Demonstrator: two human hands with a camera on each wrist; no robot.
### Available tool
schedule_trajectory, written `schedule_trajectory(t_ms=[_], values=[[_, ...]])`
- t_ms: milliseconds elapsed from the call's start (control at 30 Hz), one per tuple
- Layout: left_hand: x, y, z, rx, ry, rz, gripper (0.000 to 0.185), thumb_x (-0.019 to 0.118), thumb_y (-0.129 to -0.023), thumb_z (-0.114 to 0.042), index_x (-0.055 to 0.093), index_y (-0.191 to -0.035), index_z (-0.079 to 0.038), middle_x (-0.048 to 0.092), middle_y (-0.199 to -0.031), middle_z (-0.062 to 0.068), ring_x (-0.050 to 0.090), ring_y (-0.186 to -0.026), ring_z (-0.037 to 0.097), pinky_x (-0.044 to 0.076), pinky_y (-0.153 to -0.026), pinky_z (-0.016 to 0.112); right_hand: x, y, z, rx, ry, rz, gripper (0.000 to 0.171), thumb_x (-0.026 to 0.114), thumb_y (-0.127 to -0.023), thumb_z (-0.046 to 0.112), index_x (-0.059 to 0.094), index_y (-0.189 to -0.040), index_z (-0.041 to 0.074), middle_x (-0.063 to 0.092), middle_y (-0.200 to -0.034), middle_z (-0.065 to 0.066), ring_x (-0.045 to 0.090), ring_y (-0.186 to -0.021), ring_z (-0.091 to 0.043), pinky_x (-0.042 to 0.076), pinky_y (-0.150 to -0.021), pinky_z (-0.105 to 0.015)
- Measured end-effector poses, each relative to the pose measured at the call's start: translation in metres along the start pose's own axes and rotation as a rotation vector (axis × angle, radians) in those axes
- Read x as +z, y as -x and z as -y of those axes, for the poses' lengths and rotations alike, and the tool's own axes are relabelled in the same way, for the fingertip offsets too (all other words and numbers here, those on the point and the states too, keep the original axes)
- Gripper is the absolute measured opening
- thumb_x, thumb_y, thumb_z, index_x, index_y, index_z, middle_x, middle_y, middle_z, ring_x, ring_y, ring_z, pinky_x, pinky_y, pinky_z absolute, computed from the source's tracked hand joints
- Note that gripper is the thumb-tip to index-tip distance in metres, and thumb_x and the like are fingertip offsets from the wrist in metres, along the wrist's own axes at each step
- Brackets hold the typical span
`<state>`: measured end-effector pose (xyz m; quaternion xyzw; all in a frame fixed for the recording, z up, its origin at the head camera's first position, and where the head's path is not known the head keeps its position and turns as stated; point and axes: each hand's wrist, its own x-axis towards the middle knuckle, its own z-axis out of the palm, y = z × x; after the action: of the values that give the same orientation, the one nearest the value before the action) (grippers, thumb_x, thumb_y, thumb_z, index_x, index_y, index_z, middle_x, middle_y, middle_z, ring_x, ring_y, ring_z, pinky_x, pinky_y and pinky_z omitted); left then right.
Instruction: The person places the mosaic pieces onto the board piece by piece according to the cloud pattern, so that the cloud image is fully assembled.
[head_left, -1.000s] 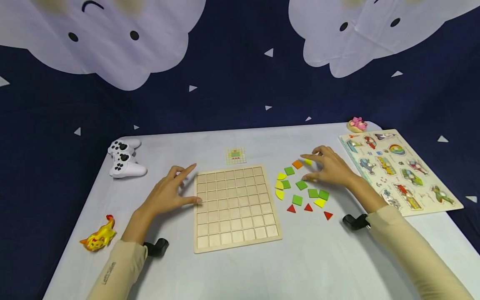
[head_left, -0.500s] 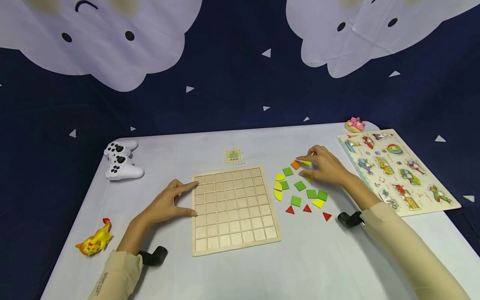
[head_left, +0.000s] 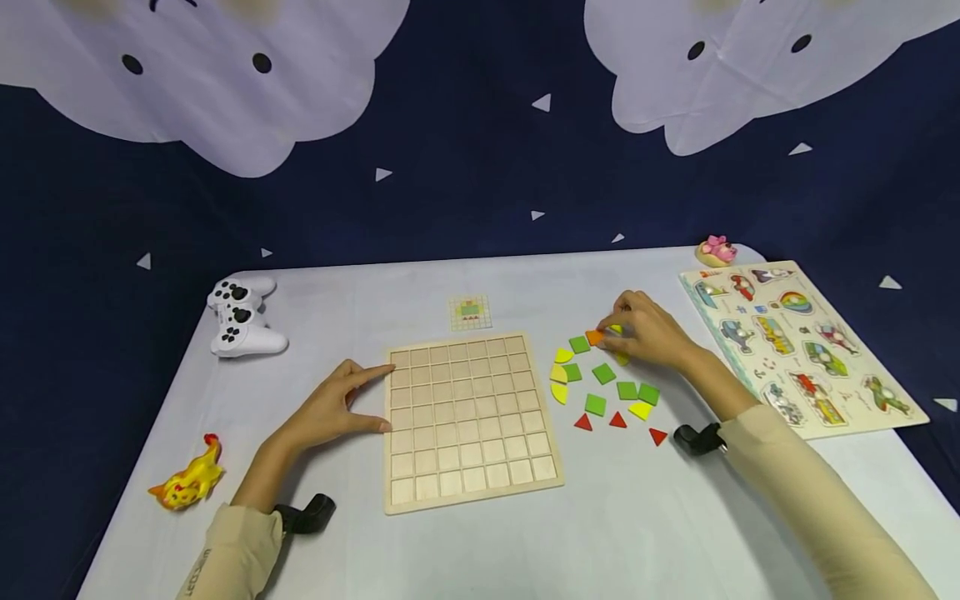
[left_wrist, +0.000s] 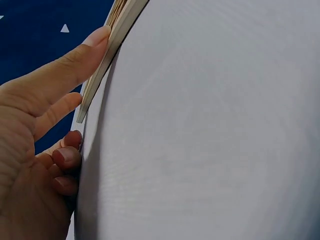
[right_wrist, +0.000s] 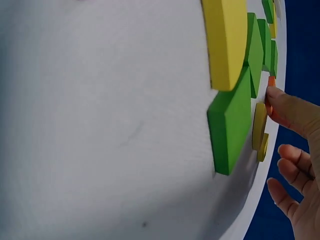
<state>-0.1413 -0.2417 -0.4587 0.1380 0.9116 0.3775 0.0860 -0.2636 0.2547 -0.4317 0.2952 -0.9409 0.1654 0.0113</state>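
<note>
I'm looking down at a pale grey table (head_left: 465,542) set against a dark blue backdrop with white cloud faces and small triangles. Near the far left corner lies a white game controller (head_left: 243,317); by the left edge, closer in, a yellow toy animal (head_left: 183,483). Along the right edge sits a picture peg puzzle (head_left: 798,346), with a small pink toy (head_left: 716,248) just beyond it at the far right corner. A little pattern card (head_left: 470,311) lies toward the far edge, mid-table.

The wooden grid board (head_left: 468,417) sits in the middle. My left hand (head_left: 330,408) lies flat beside it, fingers relaxed and extended, index tip and thumb touching its left edge. The left wrist view confirms that contact: a fingertip presses the board's side, and the other fingers curl loosely on the cloth.

Right of the board the coloured tiles (head_left: 603,387) are scattered: green squares, yellow pieces, red triangles. My right hand (head_left: 648,337) reaches to the far end of that scatter, fingertips pinching the orange tile (head_left: 594,337). The right wrist view shows a fingertip on the orange tile's edge, with green and yellow tiles looming close; the head view hides that contact behind knuckles.
</note>
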Motion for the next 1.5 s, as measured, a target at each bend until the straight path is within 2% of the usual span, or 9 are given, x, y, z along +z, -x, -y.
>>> schedule_trajectory(t_ms=[300, 667, 900, 1267, 1500], values=[[-0.001, -0.001, 0.000, -0.014, 0.025, -0.014, 0.091, 0.092, -0.066, -0.038, 0.052, -0.146, -0.019, 0.037, -0.091, 0.004, 0.035, -0.077, 0.016, 0.034, -0.067, 0.029, 0.004, 0.000, 0.003, 0.000, -0.048, -0.021, 0.021, 0.083, -0.079, 0.020, 0.077, -0.091, 0.004, 0.054, -0.095, -0.003, 0.045, -0.093, -0.018, 0.041, -0.078, -0.037], [0.001, -0.004, -0.003, -0.020, 0.032, -0.016, 0.091, 0.092, -0.066, -0.037, 0.053, -0.145, -0.016, 0.037, -0.091, 0.004, 0.036, -0.078, 0.017, 0.033, -0.068, 0.030, 0.003, -0.008, 0.017, -0.014, -0.045, -0.053, 0.020, 0.083, -0.077, 0.019, 0.076, -0.088, 0.004, 0.054, -0.096, -0.005, 0.046, -0.095, -0.020, 0.044, -0.080, -0.040], [0.001, -0.004, -0.003, -0.013, 0.041, -0.027, 0.090, 0.093, -0.065, -0.035, 0.054, -0.144, -0.014, 0.038, -0.090, 0.004, 0.036, -0.078, 0.017, 0.033, -0.068, 0.029, 0.010, -0.026, 0.042, -0.111, -0.072, -0.065, 0.021, 0.084, -0.075, 0.020, 0.076, -0.087, 0.004, 0.056, -0.095, -0.004, 0.049, -0.095, -0.019, 0.046, -0.082, -0.040], [0.000, -0.002, -0.002, -0.013, 0.046, -0.027, 0.090, 0.093, -0.065, -0.035, 0.054, -0.143, -0.015, 0.038, -0.091, 0.005, 0.035, -0.077, 0.016, 0.033, -0.068, 0.028, 0.025, -0.057, 0.095, -0.267, -0.121, -0.011, 0.019, 0.082, -0.079, 0.021, 0.076, -0.088, 0.005, 0.056, -0.094, -0.006, 0.048, -0.090, -0.018, 0.046, -0.077, -0.034], [0.000, 0.000, -0.001, -0.023, 0.057, -0.030, 0.090, 0.093, -0.065, -0.035, 0.054, -0.144, -0.014, 0.038, -0.091, 0.006, 0.035, -0.078, 0.016, 0.032, -0.068, 0.029, 0.039, -0.068, 0.120, -0.305, -0.147, 0.032, 0.017, 0.080, -0.080, 0.021, 0.077, -0.088, 0.007, 0.057, -0.092, -0.003, 0.047, -0.086, -0.014, 0.046, -0.073, -0.029]])
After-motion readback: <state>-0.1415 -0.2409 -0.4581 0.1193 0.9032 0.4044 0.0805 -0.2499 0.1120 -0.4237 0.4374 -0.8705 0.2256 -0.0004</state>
